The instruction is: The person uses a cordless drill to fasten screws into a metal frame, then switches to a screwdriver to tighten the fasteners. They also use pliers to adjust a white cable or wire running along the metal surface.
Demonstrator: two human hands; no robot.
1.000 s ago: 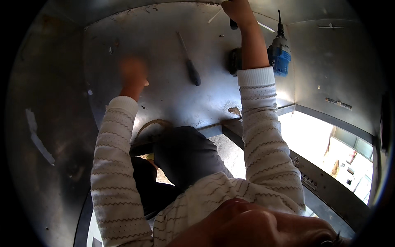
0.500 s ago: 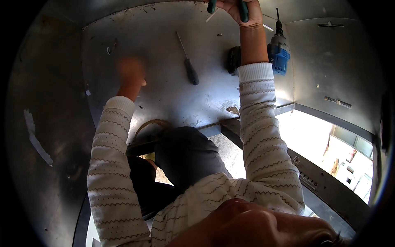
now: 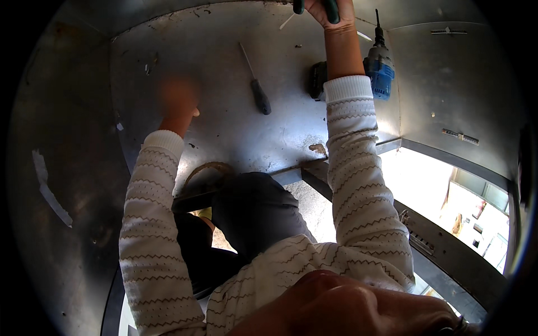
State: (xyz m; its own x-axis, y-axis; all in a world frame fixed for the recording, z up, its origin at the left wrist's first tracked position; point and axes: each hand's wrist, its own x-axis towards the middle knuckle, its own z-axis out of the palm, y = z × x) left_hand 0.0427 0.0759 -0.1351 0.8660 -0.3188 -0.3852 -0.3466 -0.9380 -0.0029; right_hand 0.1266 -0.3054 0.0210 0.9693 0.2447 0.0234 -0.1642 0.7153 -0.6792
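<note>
At the top edge, my right hand [image 3: 342,15] is closed round pliers [image 3: 332,11] with two dark green handles; their jaws are out of view. My left hand [image 3: 179,101] is held over the metal sheet at the left. It is smeared, so its fingers cannot be read. Between my hands, a screwdriver [image 3: 260,96] with a dark handle lies on the metal surface. Next to my right forearm is a blue and grey power drill [image 3: 380,75], bit pointing away; my wrist partly hides it, and its black battery [image 3: 317,81] shows on the other side.
Metal walls [image 3: 61,140] enclose the space on both sides. A round cut-out [image 3: 208,166] and a frame bar [image 3: 316,178] lie near my knees. At the right is a bright opening [image 3: 426,173]. Small scraps and a white strip [image 3: 287,21] lie on the far surface.
My right hand has shifted slightly upward with the pliers, and their handles now appear closer together. My left hand stays in about the same place.
</note>
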